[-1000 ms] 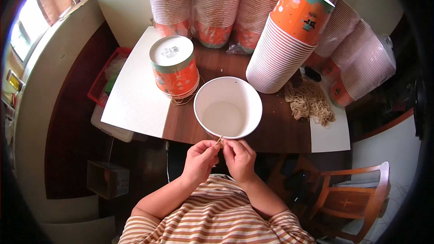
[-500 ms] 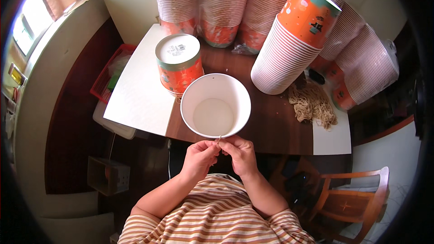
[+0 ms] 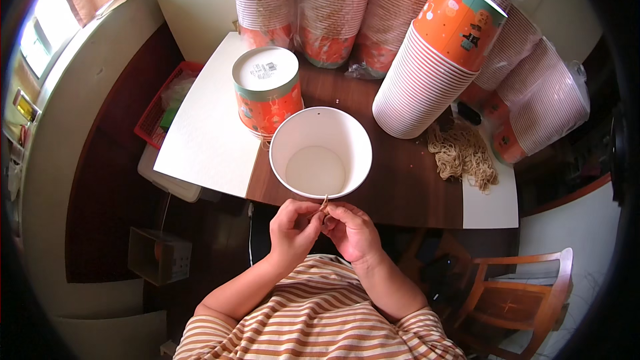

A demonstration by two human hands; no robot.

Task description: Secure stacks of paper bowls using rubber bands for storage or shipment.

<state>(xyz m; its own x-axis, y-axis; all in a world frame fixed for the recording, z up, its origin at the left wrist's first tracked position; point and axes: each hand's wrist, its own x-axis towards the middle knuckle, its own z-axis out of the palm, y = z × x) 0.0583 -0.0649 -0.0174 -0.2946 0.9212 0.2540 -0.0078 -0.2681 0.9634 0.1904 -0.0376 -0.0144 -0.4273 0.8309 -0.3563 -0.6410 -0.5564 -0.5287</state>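
A white-lined paper bucket (image 3: 321, 150) stands with its mouth up at the table's near edge. Just below its near rim my two hands meet, their fingertips pinching a short piece of beige cord (image 3: 325, 204). The cord's upper part reaches the rim; the rest is hidden by my fingers. My left hand (image 3: 293, 227) is closed on it from one side. From the other side my right hand (image 3: 353, 230) grips it too, thumb against forefinger. Behind the bucket to the left, orange-and-green buckets (image 3: 268, 103) sit upside down, a cord loop showing at their lower edge.
A tall, leaning bucket stack (image 3: 423, 83) rises at the right, beside a heap of beige cords (image 3: 462, 153). Several plastic-wrapped stacks (image 3: 331, 13) line the back. A red basket (image 3: 167, 103) is left of the table, and a wooden chair (image 3: 520, 297) stands at lower right.
My hands have shifted slightly, and my right hand has turned so more of its palm side and fingers show. The cord between my fingertips is more visible. The whole view has moved a little.
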